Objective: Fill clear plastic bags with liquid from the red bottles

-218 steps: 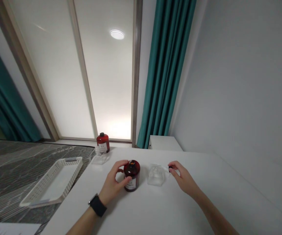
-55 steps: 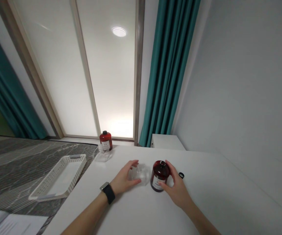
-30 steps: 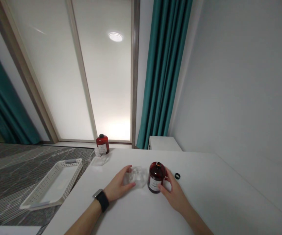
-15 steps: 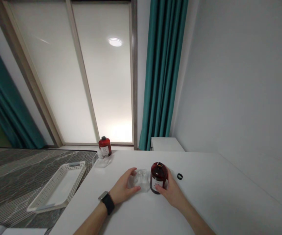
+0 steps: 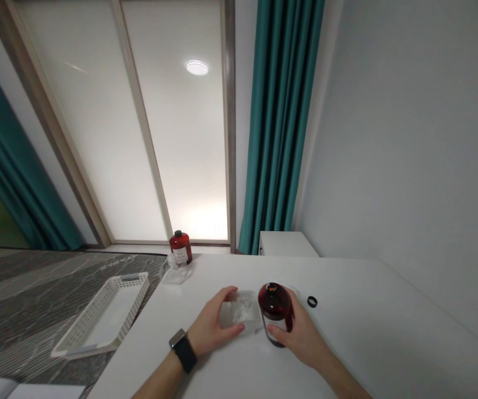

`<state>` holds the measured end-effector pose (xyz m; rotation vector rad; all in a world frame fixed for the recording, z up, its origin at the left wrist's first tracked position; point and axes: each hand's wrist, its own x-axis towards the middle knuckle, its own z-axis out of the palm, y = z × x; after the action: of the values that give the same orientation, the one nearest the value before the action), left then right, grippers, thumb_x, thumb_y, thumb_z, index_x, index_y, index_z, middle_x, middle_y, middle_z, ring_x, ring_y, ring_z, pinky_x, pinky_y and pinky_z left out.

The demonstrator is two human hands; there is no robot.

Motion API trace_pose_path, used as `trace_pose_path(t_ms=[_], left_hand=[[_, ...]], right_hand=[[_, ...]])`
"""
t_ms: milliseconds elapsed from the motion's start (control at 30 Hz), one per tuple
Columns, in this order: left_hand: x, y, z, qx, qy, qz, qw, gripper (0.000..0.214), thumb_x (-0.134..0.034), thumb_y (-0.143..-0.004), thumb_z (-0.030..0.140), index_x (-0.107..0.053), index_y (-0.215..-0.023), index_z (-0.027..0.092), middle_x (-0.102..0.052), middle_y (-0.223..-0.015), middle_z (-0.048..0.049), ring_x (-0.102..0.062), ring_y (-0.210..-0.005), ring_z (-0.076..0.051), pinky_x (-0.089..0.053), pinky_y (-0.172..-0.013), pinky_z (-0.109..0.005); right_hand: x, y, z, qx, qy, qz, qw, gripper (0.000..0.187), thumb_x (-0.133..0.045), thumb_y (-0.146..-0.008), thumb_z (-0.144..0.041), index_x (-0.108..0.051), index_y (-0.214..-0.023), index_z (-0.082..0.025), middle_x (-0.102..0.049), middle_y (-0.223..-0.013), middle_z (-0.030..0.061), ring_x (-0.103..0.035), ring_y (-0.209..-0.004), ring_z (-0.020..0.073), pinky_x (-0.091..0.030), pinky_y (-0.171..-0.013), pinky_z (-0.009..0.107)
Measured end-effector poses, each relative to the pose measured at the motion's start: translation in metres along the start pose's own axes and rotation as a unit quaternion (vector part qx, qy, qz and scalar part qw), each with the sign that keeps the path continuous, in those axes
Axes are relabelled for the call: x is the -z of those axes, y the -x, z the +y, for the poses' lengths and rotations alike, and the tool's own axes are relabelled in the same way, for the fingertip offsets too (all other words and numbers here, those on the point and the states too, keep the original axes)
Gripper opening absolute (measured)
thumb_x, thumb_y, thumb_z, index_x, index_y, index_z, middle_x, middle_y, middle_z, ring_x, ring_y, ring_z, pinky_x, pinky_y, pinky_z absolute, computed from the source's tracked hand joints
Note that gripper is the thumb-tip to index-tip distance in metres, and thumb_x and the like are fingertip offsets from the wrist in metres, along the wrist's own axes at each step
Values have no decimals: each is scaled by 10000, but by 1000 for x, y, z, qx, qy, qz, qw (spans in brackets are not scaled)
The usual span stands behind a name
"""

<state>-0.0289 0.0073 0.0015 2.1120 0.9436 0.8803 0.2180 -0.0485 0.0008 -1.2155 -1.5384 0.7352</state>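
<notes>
The two hands are apart, each clasped on its own thing near the middle of the tabletop (image 5: pixel 230 377). The left hand (image 5: pixel 207 327) spans a clear plastic box (image 5: pixel 246 310), thumb on its near side and fingers on its far side. A watch (image 5: pixel 184 353) with a black band is on that wrist.

The right hand (image 5: pixel 303 332) grips a dark red bottle (image 5: pixel 275 313) from its right side, the thumb over the white label (image 5: pixel 275 323). The bottle has its mouth uncovered and leans slightly toward the clear plastic box, which is just beside it. Whether the bottle's base touches the tabletop cannot be told. To the right of the right hand, a small black ring (image 5: pixel 312 301) lies well in from the far edge.

At the far left corner of the tabletop stands a second red bottle (image 5: pixel 180 244) with a black cap (image 5: pixel 178 234), upright, with clear plastic pieces (image 5: pixel 175 275) just in front of it. Past the left edge, lower down, a white basket (image 5: pixel 112 316) sits on the grey carpet (image 5: pixel 47 293), and white pages (image 5: pixel 47 391) show nearer the person. Beyond the far edge are a white cabinet (image 5: pixel 286 244), a teal curtain (image 5: pixel 282 127) and a frosted door (image 5: pixel 184 144). A pale wall (image 5: pixel 409 138) rises on the right.
</notes>
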Motion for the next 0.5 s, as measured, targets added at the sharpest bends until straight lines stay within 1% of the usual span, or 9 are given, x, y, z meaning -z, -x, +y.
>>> trace_pose_path(t_ms=[133,267,433,500], left_hand=[[2,2,5,-23,-17,-1,1000,693,-681,-717,221,-382,-1340,185,-578,-1262,-140,-554,-1163,-312,-402,-1055,-512],[2,2,8,-42,-8,-4,999,685,-695,-737,256,-387,-1345,189,-568,-1261,-141,-555,-1153,-309,-421,-1037,-502],[0,2,8,-33,-9,-2,999,780,-759,-715,290,-365,-1383,209,-563,-1284,-137,-556,-1163,-312,-415,-1041,-515],[0,2,7,-37,-6,4,999,762,-748,-718,291,-370,-1373,205,-568,-1282,-135,-561,-1159,-309,-418,-1037,-516]], right_hand=[[5,5,1,-17,28,-30,999,746,-725,-674,-202,-437,-1363,-211,-537,-1397,121,-493,-1304,316,-336,-1139,480],[12,11,5,-4,65,-36,997,796,-720,-677,-203,-402,-1407,-221,-486,-1451,126,-438,-1353,329,-300,-1160,496],[16,17,9,9,126,-39,991,829,-704,-693,-219,-332,-1434,-221,-464,-1460,140,-431,-1356,336,-305,-1149,532],[17,19,9,14,145,-41,988,819,-692,-695,-218,-321,-1425,-207,-474,-1441,153,-451,-1337,336,-325,-1137,534]])
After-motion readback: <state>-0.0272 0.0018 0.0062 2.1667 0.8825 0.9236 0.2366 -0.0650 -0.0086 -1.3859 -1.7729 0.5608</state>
